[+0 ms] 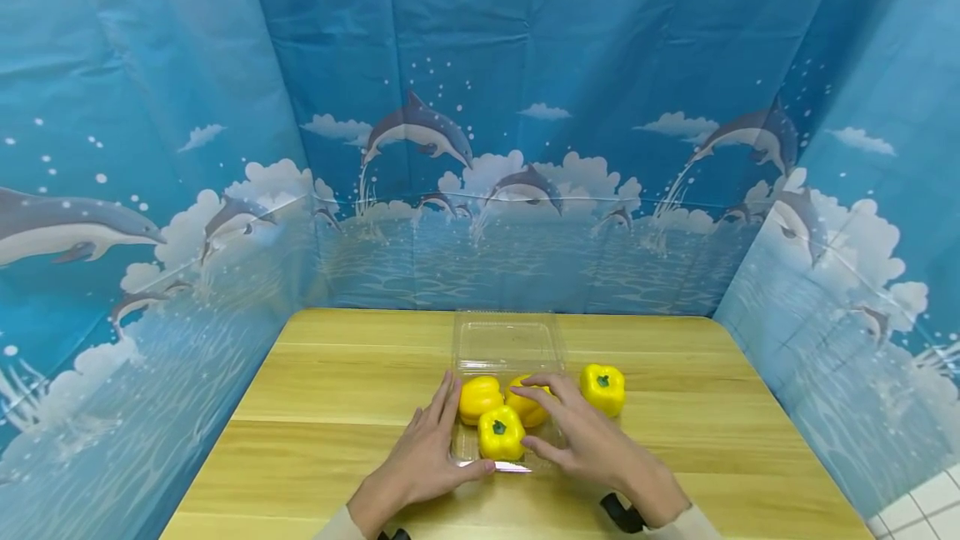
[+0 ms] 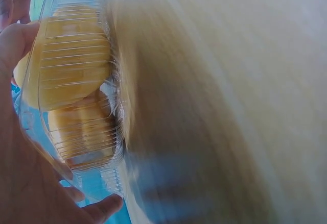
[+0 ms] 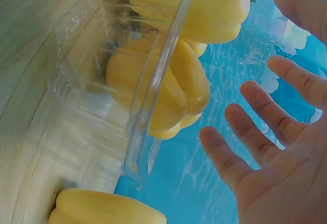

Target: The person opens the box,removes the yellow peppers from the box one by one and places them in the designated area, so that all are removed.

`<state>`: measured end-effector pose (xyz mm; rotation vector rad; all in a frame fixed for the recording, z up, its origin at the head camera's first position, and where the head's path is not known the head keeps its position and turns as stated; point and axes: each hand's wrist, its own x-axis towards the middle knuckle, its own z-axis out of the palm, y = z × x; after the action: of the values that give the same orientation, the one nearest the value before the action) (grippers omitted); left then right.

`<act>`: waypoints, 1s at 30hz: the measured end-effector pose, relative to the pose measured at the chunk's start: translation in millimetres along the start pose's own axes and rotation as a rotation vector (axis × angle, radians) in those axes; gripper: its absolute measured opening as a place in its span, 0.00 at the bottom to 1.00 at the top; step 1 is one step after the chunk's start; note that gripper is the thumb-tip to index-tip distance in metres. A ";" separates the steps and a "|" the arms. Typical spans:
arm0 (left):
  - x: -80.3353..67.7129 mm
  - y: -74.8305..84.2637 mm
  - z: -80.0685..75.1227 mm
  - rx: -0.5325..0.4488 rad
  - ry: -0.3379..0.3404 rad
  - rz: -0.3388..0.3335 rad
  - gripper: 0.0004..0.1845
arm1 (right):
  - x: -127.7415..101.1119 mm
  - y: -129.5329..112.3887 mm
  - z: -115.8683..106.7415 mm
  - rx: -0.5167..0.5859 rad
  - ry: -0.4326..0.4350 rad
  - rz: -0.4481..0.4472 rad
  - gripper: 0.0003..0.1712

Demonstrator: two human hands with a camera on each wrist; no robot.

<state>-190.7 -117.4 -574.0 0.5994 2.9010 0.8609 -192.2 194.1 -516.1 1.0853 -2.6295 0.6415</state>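
Both grips open: left hand (image 1: 427, 452), right hand (image 1: 581, 436) against clear tray (image 1: 507, 347).

Head view is bright and evenly lit, pretty sharp, with soft short shadows under the hands and peppers (image 1: 501, 432). The backdrop (image 1: 480, 107) bends at the edges, so it's a wide lens. Left wrist view is badly motion-smeared, the table (image 2: 245, 81) just streaks. Right wrist view is sharper on the fingers (image 3: 265, 112), blurry on the left, with some glare on the clear tray (image 3: 158, 81).
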 end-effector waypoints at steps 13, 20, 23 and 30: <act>-4.0 -0.6 1.9 -0.015 -0.002 0.000 0.75 | 8.0 -8.6 3.8 0.015 -0.077 -0.009 0.46; -0.4 -1.0 0.9 -0.006 -0.001 -0.003 0.75 | 13.7 -13.2 8.3 -0.014 -0.125 -0.001 0.44; -1.2 -0.8 1.5 -0.010 -0.004 -0.003 0.74 | 13.4 -13.1 11.3 -0.026 -0.145 -0.003 0.44; 0.5 -0.7 1.0 -0.010 -0.011 -0.016 0.74 | 15.2 -10.8 15.0 -0.013 -0.131 -0.013 0.44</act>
<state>-191.2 -117.2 -575.2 0.5779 2.8858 0.8674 -195.8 170.9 -520.4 1.1769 -2.7300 0.5677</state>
